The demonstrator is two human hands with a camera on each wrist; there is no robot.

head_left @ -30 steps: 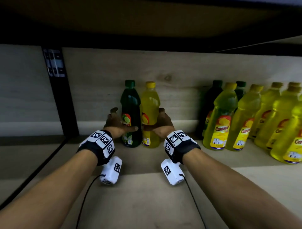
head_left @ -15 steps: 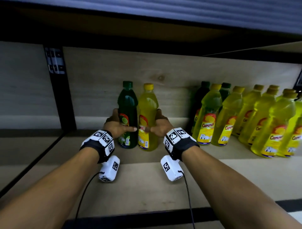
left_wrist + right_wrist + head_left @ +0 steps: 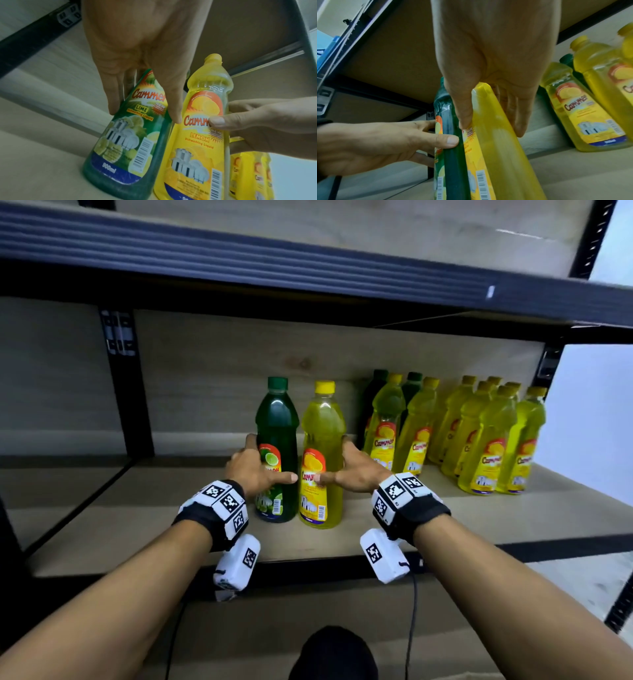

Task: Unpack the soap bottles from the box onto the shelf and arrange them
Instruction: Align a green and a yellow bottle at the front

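Two soap bottles stand side by side on the wooden shelf (image 3: 479, 518), near its front edge. My left hand (image 3: 263, 467) grips the green lime bottle (image 3: 277, 419), thumb across the label, fingers round its left side. My right hand (image 3: 342, 470) grips the yellow lemon bottle (image 3: 323, 426) the same way from the right. In the left wrist view my left hand (image 3: 145, 108) reaches onto the green bottle (image 3: 123, 148), with the yellow bottle (image 3: 202, 148) touching it. The right wrist view has my right hand (image 3: 491, 121) around the yellow bottle (image 3: 501, 155).
A group of several yellow and green bottles (image 3: 479, 440) stands at the back right of the shelf. The upper shelf's dark beam (image 3: 308, 265) hangs overhead. A black upright post (image 3: 126, 392) stands to the left. A brown surface (image 3: 239, 645) lies below the shelf edge.
Both bottles have come forward from the back wall toward the shelf's front edge, still held by my hands. My head has drawn back and up.
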